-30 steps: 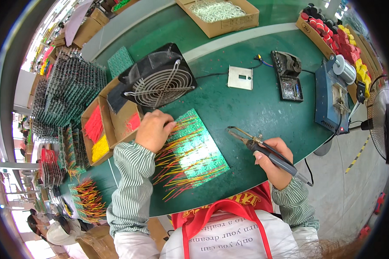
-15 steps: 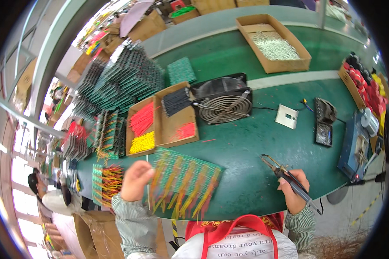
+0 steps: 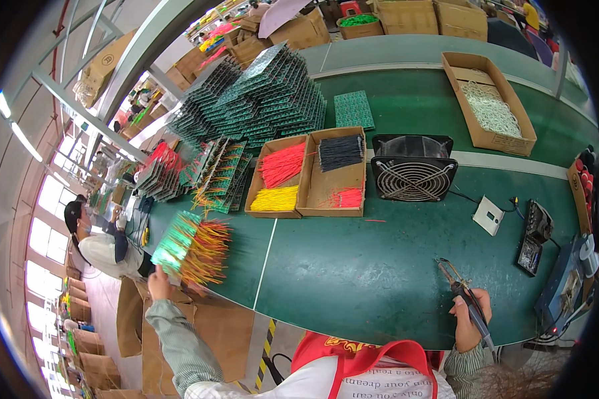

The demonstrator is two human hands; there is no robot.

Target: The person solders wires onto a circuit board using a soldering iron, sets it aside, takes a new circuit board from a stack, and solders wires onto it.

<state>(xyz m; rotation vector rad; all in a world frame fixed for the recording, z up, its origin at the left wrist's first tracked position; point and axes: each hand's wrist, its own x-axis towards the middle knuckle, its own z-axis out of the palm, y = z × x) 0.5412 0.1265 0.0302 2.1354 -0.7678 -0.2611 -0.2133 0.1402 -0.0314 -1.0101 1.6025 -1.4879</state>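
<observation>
My left hand [image 3: 160, 284] is closed on the near edge of a green circuit board panel [image 3: 178, 243], over at the table's left end. Rows of yellow, orange and red wires [image 3: 206, 253] stick out from the panel's right side; whether another panel lies under it, I cannot tell. At the right, my right hand [image 3: 471, 319] is wrapped round a soldering iron [image 3: 466, 296] with a grey and black handle. Its two thin metal prongs point up and to the left, over the green tabletop [image 3: 353, 279].
Cardboard trays hold red and yellow wires [image 3: 273, 199] and black wires [image 3: 341, 153]. Behind them rises a tall stack of circuit boards [image 3: 266, 100]. A black fan [image 3: 416, 169], a black holder [image 3: 534, 236] and a blue soldering station [image 3: 559, 292] stand rightward. A co-worker [image 3: 106, 246] sits far left.
My left hand has carried the wired panel from the table in front of me to the left end. My right hand still holds the soldering iron. The whole view has shifted.
</observation>
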